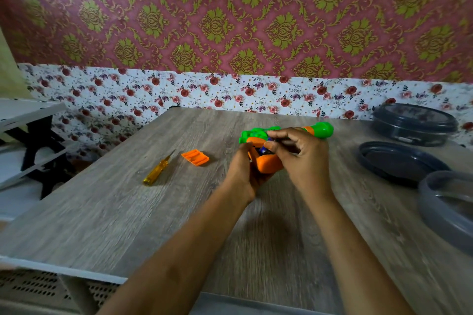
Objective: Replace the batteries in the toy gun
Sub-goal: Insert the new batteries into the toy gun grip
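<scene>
A wood-grain table (102, 212) with a grey, streaky laminate surface carries everything. The toy gun (267, 163) is held just above it, toward the far edge. It is moulded from glossy plastic, with a rounded orange grip and a green body, and its green and orange barrel sticks out sideways past the knuckles.

Right of the toy gun stand three round, dark grey plastic pieces. The lidded tub (413, 123) is farthest back, the shallow dish (399, 163) is nearer, and a grey ring-shaped rim (445, 210) is cut off by the frame's edge.

The left hand (243, 171) cups the toy gun's grip from below and from the left, with fingers wrapped round it and the thumb on top. The right hand (304, 158) lies over the toy gun's right side and hides its middle. Its thumb and forefinger pinch a dark slim object (284, 141) just over the open grip. Motion blur makes it impossible to say what that object is.

Left of the toy gun and well apart from it, a screwdriver (158, 167) lies flat on the table, with a clear yellow handle and a thin metal tip. Between the screwdriver and the toy gun lies a ribbed orange battery cover (195, 157), a small rectangular piece.

A small blue battery (262, 151) peeks out of the toy gun's opened grip, mostly hidden by fingers.
</scene>
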The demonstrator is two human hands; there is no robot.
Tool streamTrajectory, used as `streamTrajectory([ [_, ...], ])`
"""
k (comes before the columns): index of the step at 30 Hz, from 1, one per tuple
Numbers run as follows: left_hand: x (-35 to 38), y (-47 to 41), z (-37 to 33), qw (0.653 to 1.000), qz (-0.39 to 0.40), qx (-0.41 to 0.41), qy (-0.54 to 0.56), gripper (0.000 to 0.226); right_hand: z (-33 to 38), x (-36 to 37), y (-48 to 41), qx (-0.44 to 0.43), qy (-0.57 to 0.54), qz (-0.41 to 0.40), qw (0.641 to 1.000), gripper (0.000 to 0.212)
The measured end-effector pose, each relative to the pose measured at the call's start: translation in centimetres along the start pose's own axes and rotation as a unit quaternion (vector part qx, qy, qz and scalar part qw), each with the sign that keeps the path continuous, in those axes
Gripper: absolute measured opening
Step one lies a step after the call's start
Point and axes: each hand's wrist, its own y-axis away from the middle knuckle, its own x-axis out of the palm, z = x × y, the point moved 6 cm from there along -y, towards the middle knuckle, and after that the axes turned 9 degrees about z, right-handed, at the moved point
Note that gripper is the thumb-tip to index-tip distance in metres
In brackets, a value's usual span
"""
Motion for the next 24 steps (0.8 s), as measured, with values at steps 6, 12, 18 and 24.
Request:
streamTrajectory([
  [6, -0.7, 0.0, -0.1, 0.999, -0.034, -0.009, -0.008, 0.026, 0.0, 0.7, 0.1, -0.011, 0.058, 0.065, 0.996, 0.014],
  [12, -0.6, 0.1, -0.1, 1.0, -0.012, -0.013, 0.023, 0.02, 1.1, 0.5, 0.3, -0.048, 0.112, 0.046, 0.991, 0.01],
  [18, -0.8, -0.2, 0.0, 0.999, 0.011, -0.019, 0.036, 0.03, 1.2, 0.8, 0.5, -0.034, 0.093, 0.075, 0.992, 0.013],
  [24, -1.1, -0.6, 0.2, 0.999, -0.003, -0.026, 0.032, 0.031, 0.2, 1.0, 0.5, 0.043, 0.044, 0.13, 0.99, 0.012],
])
